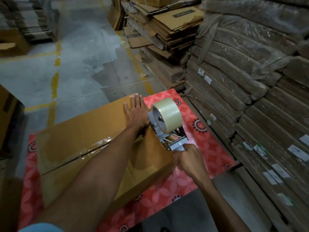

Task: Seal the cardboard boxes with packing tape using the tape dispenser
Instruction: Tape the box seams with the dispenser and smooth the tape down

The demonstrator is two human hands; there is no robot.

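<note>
A closed brown cardboard box (80,136) lies on a red flowered mat (205,144). Clear tape shines along its middle seam. My left hand (136,111) presses flat, fingers spread, on the box's far right end. My right hand (190,159) grips the handle of a metal tape dispenser (168,136) that carries a roll of clear tape (167,113). The dispenser's front rests against the box's right edge, right beside my left wrist.
Tall stacks of plastic-wrapped flat cardboard (250,81) rise close on the right. Loose flattened boxes (160,30) pile up behind the mat. Grey concrete floor with yellow lines (55,81) stretches to the left and far side. Another box (6,111) stands at the left edge.
</note>
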